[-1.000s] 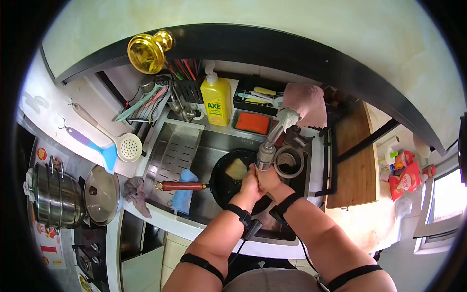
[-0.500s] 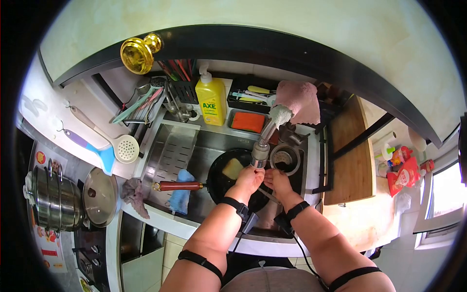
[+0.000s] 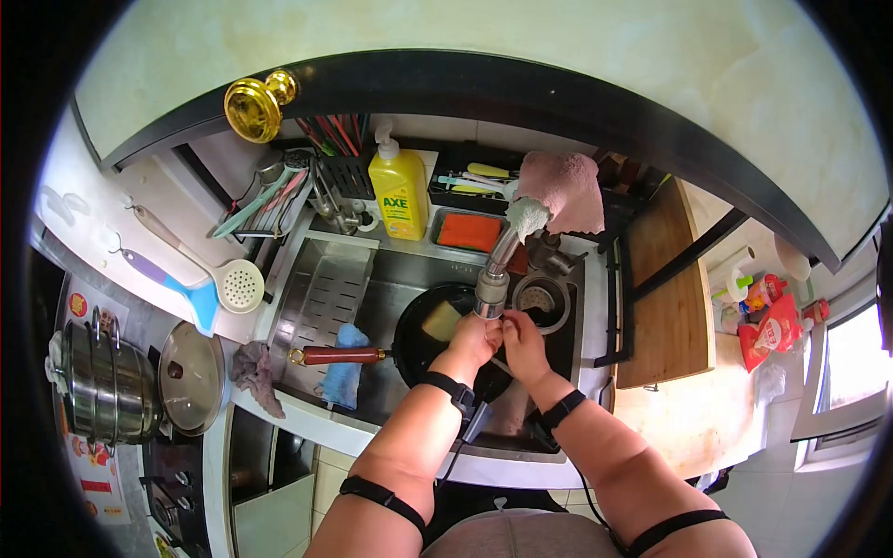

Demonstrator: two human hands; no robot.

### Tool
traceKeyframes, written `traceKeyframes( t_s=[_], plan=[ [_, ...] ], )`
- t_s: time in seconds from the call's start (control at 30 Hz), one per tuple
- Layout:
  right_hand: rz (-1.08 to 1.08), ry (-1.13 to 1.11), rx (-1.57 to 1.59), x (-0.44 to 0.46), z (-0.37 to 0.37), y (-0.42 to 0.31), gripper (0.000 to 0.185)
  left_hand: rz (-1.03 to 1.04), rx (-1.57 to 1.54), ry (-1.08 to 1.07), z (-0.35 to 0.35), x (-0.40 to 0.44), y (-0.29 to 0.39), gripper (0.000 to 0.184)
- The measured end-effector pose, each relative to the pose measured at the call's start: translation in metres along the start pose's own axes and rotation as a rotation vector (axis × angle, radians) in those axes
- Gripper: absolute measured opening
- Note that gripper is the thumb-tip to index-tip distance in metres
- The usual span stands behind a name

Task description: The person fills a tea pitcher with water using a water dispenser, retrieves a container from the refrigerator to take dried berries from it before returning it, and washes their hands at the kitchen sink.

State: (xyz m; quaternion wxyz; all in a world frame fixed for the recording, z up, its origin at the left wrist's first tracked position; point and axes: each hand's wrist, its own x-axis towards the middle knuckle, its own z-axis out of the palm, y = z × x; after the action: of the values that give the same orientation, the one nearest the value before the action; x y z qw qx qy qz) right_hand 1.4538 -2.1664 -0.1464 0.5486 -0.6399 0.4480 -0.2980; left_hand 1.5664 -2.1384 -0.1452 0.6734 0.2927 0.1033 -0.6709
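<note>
My left hand point(image 3: 478, 338) is right under the mouth of the metal faucet point(image 3: 492, 286), its fingers curled together. Close beside it, my right hand point(image 3: 524, 346) has its fingers bent in and its fingertips near the left hand. Anything inside either hand is hidden. Below them, a black frying pan point(image 3: 415, 350) lies in the sink point(image 3: 383, 402), its reddish-brown handle point(image 3: 340, 355) pointing left. A pale yellow sponge-like piece point(image 3: 441, 322) is in the pan. Near the right wrist, a thin greyish edge shows, too covered to identify.
A blue cloth point(image 3: 343, 383) lies under the pan handle. Behind the sink are a yellow soap bottle point(image 3: 399, 193) and an orange sponge point(image 3: 469, 231) in a tray. A pink cloth point(image 3: 562, 191) hangs over the faucet. A round strainer point(image 3: 541, 302) sits at the sink's right.
Both hands have shifted slightly up and left beneath the faucet. My right hand's fingers are raised a little more beside the left hand. The pan and sponge-like piece stay put.
</note>
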Motion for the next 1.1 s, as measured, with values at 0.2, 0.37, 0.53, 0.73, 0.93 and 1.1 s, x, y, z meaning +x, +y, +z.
traceKeyframes(
  t_s=[0.2,0.37,0.53,0.73,0.93,1.1],
  plan=[
    [-0.433,-0.161,-0.337,0.001,0.004,-0.004,0.044,0.094,0.007,0.021,0.011,-0.013,0.001,0.014],
    [-0.228,-0.363,-0.056,0.018,0.001,-0.005,0.050,0.133,-0.014,-0.044,-0.004,0.000,-0.006,0.017],
    [-0.223,-0.291,-0.387,0.026,0.004,-0.021,0.039,0.165,-0.005,0.030,0.002,-0.008,-0.006,0.017],
    [-0.112,-0.209,-0.526,0.027,0.014,-0.037,0.028,0.133,-0.085,0.120,0.017,-0.018,-0.007,0.014],
    [-0.162,-0.305,-0.417,0.022,0.010,-0.027,0.028,0.085,-0.079,0.116,0.005,-0.006,-0.007,0.013],
    [0.003,-0.524,-0.156,0.022,-0.009,-0.017,0.036,0.080,-0.045,0.144,0.008,-0.002,-0.011,0.014]
  ],
)
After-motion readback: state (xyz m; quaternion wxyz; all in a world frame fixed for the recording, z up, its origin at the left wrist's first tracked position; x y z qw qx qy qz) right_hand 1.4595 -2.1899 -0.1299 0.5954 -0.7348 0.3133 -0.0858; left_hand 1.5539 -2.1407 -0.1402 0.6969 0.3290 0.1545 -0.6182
